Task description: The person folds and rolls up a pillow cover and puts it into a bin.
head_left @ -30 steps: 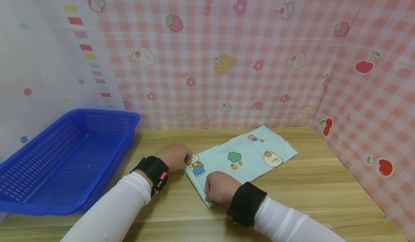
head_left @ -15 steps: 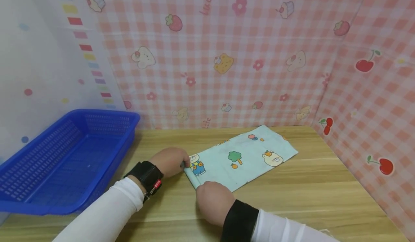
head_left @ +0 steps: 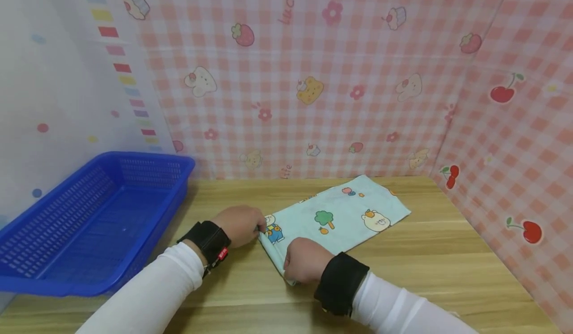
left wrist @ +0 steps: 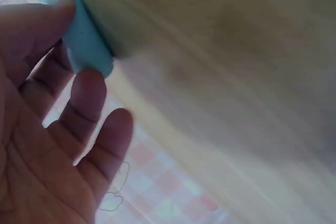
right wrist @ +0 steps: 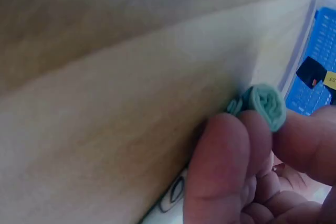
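Note:
A folded light-blue cloth [head_left: 346, 219] printed with bears and a tree lies slantwise on the wooden table in the head view. Its left end is turned into a narrow roll [head_left: 272, 253]. At the far end of this roll, my left hand [head_left: 240, 224] pinches it between thumb and fingers, with the other fingers apart from it in the left wrist view. The near end is pinched by my right hand [head_left: 306, 260]. Seen from the right wrist, the roll's spiral end [right wrist: 269, 106] sticks out between thumb and fingers. My palms are hidden in the head view.
A blue plastic basket [head_left: 179, 195] with perforated sides stands at the left of the table [head_left: 429, 269]. Pink checked fabric [head_left: 277, 125] hangs behind the table, and more hangs along its right side.
My right hand first came down and left over the roll's near end, then went back up and right, uncovering the roll. My left hand shifted slightly at the far end. The flat cloth stayed put.

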A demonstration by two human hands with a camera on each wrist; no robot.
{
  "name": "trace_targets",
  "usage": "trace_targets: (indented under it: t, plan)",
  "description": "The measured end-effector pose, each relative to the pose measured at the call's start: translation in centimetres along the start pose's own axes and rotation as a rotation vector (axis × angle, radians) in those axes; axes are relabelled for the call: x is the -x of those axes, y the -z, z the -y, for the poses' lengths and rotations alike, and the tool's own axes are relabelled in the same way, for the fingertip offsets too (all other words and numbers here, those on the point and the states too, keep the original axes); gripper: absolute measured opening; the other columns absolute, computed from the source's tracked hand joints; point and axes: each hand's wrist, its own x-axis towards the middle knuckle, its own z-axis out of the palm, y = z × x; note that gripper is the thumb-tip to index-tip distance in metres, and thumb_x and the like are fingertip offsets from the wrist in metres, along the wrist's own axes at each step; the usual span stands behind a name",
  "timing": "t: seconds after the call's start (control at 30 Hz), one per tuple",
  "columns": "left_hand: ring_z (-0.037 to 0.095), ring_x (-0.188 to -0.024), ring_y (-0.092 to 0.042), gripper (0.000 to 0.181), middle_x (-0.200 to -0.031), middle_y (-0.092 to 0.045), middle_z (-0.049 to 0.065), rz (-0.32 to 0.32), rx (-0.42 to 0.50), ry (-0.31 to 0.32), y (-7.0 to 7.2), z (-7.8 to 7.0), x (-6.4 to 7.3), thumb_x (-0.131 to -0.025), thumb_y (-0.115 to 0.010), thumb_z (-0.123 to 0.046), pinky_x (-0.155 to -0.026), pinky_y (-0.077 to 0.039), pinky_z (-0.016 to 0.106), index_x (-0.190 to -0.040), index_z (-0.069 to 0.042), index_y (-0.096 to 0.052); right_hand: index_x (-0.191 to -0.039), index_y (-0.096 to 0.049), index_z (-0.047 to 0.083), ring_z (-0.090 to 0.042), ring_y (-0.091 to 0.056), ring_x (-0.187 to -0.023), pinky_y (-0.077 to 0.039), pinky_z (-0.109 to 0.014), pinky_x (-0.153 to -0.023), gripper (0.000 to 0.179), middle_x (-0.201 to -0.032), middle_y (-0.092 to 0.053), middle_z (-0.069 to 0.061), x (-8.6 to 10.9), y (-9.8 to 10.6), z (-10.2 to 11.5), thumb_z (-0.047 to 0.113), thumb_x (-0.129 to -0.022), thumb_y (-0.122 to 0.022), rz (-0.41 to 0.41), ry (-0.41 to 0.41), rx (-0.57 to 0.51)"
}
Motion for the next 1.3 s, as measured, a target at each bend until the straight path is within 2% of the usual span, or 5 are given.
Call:
trace_targets:
  t: [0.2, 0.43, 0.63, 0.83, 1.3]
  plan:
    - [0.012, -0.090, -0.064, 0.011, -0.104, -0.072, -0.004, 0.094, 0.000, 0.025, 0.7, -0.4, -1.1, -0.098, -0.072, -0.011, -0.088, -0.057, 0.034, -0.097, -0.020, -0.080, -0.072, -0.070, 0.012, -0.013, -0.051, -0.060, -0.039, -0.025, -0.058, 0.019, -0.065, -0.058, 0.004, -0.5, 0.4, -0.4, 0.011, -0.090, -0.076, 0.054, -0.049, -0.004]
    - [0.010, -0.080, -0.063, 0.013, -0.093, -0.072, -0.004, 0.026, -0.054, 0.003, 0.6, -1.1, -1.4, -0.095, -0.075, -0.007, -0.077, -0.056, 0.030, -0.087, -0.017, -0.079, -0.076, -0.065, 0.011, -0.014, -0.052, -0.063, -0.042, -0.027, -0.060, 0.019, -0.068, -0.059, 0.003, -0.2, -0.1, -0.1, 0.008, -0.087, -0.080, -0.016, -0.036, 0.022]
    - [0.011, -0.075, -0.062, 0.021, -0.084, -0.072, -0.005, -0.070, -0.051, -0.009, 0.0, -1.5, -0.6, -0.092, -0.074, -0.001, -0.072, -0.056, 0.031, -0.080, -0.018, -0.074, -0.088, -0.068, 0.011, -0.011, -0.052, -0.068, -0.051, -0.028, -0.068, 0.008, -0.075, -0.062, 0.002, 0.9, -1.6, 1.0, 0.005, -0.093, -0.070, -0.139, 0.063, 0.276]
    - [0.009, -0.072, -0.057, 0.020, -0.082, -0.071, -0.006, -0.070, -0.027, -0.024, 0.0, -1.5, 0.1, -0.089, -0.076, 0.001, -0.070, -0.053, 0.029, -0.078, -0.016, -0.078, -0.089, -0.068, 0.009, -0.009, -0.052, -0.068, -0.053, -0.029, -0.066, 0.006, -0.078, -0.063, -0.001, 1.9, -2.3, 1.6, 0.008, -0.096, -0.068, -0.167, 0.129, 0.441]
    - [0.015, -0.088, -0.067, 0.011, -0.096, -0.074, -0.007, -0.078, -0.118, -0.047, -0.3, -1.0, -0.3, -0.094, -0.077, -0.012, -0.086, -0.058, 0.034, -0.094, -0.022, -0.081, -0.084, -0.067, 0.008, -0.015, -0.051, -0.065, -0.046, -0.030, -0.062, 0.006, -0.073, -0.059, 0.001, 0.7, -1.0, 0.1, 0.005, -0.089, -0.070, -0.076, -0.003, 0.157]
